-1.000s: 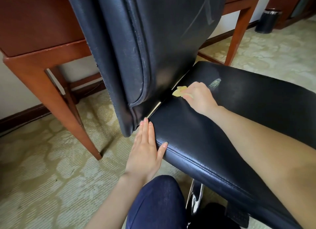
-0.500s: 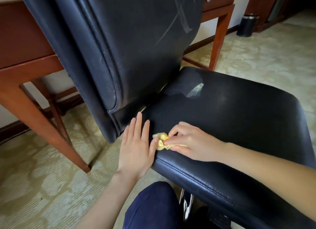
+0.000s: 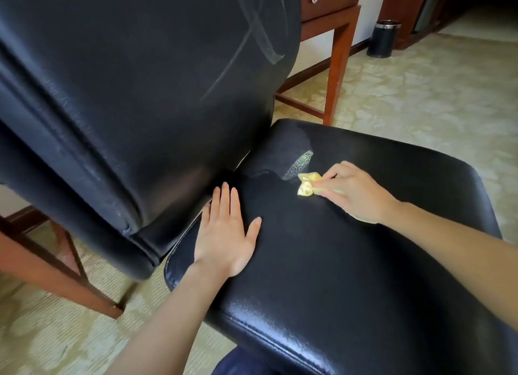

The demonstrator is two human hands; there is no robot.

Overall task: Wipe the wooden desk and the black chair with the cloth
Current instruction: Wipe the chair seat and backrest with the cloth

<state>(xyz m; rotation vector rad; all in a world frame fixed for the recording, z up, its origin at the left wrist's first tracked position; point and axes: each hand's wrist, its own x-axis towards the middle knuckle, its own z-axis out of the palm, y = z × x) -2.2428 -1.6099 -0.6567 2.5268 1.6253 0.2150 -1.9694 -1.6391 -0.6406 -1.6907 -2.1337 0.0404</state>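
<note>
Right now the work is on the black chair point(image 3: 336, 248), seat part. R hand point(image 3: 356, 192) has fingers pinched shut around a small bunched yellow cloth point(image 3: 307, 185), pressing it onto the seat toward the back, just beside a worn, scuffed patch point(image 3: 298, 164) in the leather. L hand point(image 3: 227, 234) lies flat on the seat, fingers spread and straight, holding nothing, fingertips close to the gap under the backrest point(image 3: 140, 94); prob. steadying the chair. Progress, as a guess: mid-task at best. Seat wipe is underway, front of the seat looks glossy but can't say if that's from wiping or just light. Backrest shows pale streaks and scuffs, so it likely still needs a pass, or those are permanent marks, can't tell. Wooden desk point(image 3: 333, 15) stands behind the chair w/ a drawer and ring pull; only legs, a rail and the drawer front show, the top is out of view, so no way to judge whether it's been wiped. Hidden/unclear: most of the cloth sits inside the R hand, so its size and how dirty it is are unknown; chair base and top of the backrest are cut off; backrest blocks much of the desk. A dark bin point(image 3: 384, 38) stands well apart on the carpet, near the wall.
</note>
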